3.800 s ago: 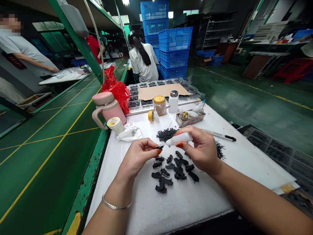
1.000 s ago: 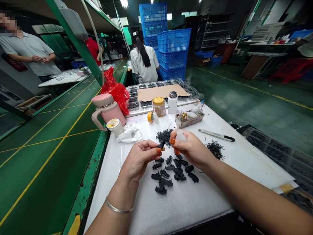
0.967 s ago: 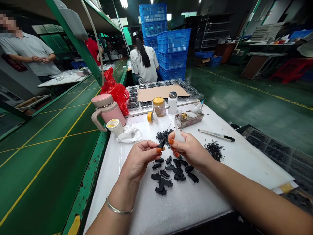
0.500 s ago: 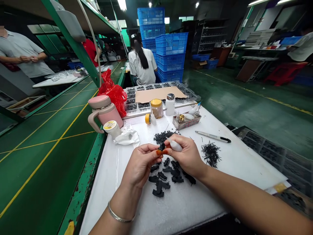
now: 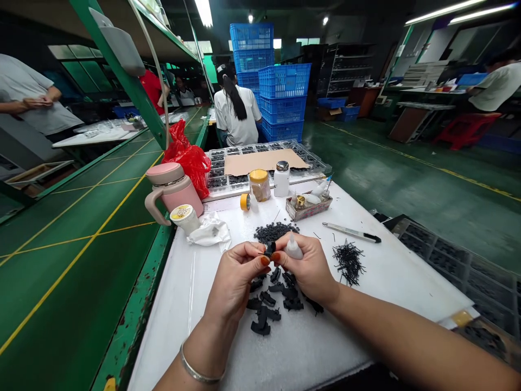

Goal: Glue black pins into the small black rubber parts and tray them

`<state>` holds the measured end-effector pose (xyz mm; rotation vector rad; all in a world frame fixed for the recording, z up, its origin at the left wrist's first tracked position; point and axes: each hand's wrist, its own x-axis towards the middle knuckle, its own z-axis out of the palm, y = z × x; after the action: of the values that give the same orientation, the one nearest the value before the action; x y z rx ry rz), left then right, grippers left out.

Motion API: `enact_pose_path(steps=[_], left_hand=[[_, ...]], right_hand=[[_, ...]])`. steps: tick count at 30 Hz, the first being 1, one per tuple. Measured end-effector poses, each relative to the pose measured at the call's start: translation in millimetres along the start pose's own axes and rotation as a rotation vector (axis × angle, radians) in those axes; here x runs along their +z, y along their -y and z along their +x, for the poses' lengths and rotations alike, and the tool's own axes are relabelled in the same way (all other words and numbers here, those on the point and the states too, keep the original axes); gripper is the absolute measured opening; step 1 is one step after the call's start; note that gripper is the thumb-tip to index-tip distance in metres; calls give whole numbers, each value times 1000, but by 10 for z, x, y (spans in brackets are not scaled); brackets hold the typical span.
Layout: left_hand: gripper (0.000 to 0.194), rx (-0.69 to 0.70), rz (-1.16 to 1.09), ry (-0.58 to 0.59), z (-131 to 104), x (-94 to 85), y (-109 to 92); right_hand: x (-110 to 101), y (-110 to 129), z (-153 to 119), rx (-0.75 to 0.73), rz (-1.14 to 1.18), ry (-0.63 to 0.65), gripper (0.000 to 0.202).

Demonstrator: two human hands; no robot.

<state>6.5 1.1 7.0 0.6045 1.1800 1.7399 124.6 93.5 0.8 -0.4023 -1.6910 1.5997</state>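
A small black plastic part point(image 5: 269, 248) is pinched between the fingertips of my left hand point(image 5: 240, 269). My right hand point(image 5: 307, 266) meets it from the other side, thumb and forefinger closed at the part. Tucked in that same right hand is a small white squeeze bottle point(image 5: 293, 248), its nozzle pointing up. Below the hands lie several curved black parts point(image 5: 266, 312), some with thin pins sticking out. Just beyond the fingers is a heap of tiny black pieces point(image 5: 274, 232). To the right sits a pile of thin black pins point(image 5: 349, 260).
A pen-like tool point(image 5: 352, 232) lies right of a small box point(image 5: 309, 207) of bottles. Behind stand a yellow-lidded jar point(image 5: 259, 186), a white bottle point(image 5: 281, 180) and a compartment tray point(image 5: 217, 172). A pink mug point(image 5: 179, 190) and crumpled tissue point(image 5: 209, 231) are at left, beside a green conveyor point(image 5: 81, 260).
The squeeze bottle in my right hand has turned from lying sideways to nozzle up. My right fingertips have closed in on the black part. The camera view has shifted slightly.
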Motion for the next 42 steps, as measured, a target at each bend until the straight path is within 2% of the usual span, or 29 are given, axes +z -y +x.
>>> enact_pose_path(steps=[5,9,16,22,28,32,36,40,42], left_hand=[[19,65,49,14,2,2,-4],[19,81,76,27,5,5,4],[20,21,147,88,19,-37,-17],[21,22,179,-18,79,-175,-120],[22,44,222,-97,130,-286,-169],[20,106,383,-83,163,-314,-123],[19,166,602,-51,186,-266,-63],[15,201,908,-21,224,-169,-9],[12,244,1113,35,251,-115,16]], right_hand=[[-14,27,38,159,145,85,19],[-19,-26,45,198,230,103,22],[-25,-103,70,248,415,89,23],[-206,-64,204,225,405,-30,23],[-315,-67,295,228,356,-30,23],[-379,-85,343,249,334,8,25],[-434,-96,381,245,306,24,25],[-425,-98,391,243,319,41,25],[-405,-104,387,252,326,54,25]])
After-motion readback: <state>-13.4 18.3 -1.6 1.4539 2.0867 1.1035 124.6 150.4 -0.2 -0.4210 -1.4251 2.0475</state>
